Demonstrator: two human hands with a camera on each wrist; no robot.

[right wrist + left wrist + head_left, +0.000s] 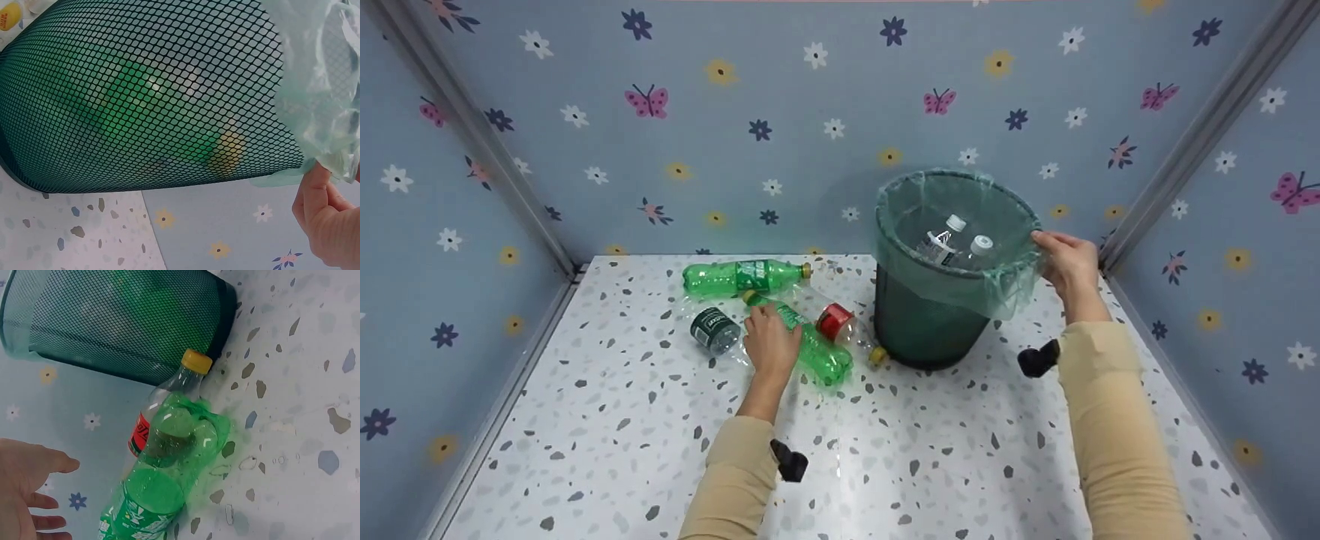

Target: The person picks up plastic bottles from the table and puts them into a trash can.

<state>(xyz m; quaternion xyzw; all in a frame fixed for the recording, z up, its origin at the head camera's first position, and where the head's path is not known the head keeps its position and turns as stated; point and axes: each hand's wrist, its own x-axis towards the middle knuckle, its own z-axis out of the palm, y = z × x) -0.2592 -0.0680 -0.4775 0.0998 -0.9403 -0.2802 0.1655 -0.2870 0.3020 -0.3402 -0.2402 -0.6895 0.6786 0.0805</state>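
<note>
- At centre left of my head view, a clear bottle with a dark label (714, 330) lies on the speckled white tabletop (645, 450).
- Just above it in the frame, I see a green bottle (712, 279) on its side, its yellowish cap toward the right.
- Near the middle, the left hand (772, 339) comes up from the bottom edge in a tan sleeve (735, 476), over a second green bottle (826, 360). My left wrist view shows its thumb and fingers straightened and spread; whether a fingertip brushes the plastic, I can't quite tell.
- That second bottle slants from the hand down to the right.
- Right beside it lies a clear bottle with a red label (834, 322), its yellow cap toward the lower right, at the foot of the bin.
- Right of centre I have the mesh bin (926, 326) with its pale green liner (1012, 291). Two white-capped bottles (939, 246) show inside, and my right wrist view gives blurred green through the mesh.
- At centre right, the right hand (1069, 264) pinches the liner at the bin's rim.
</note>
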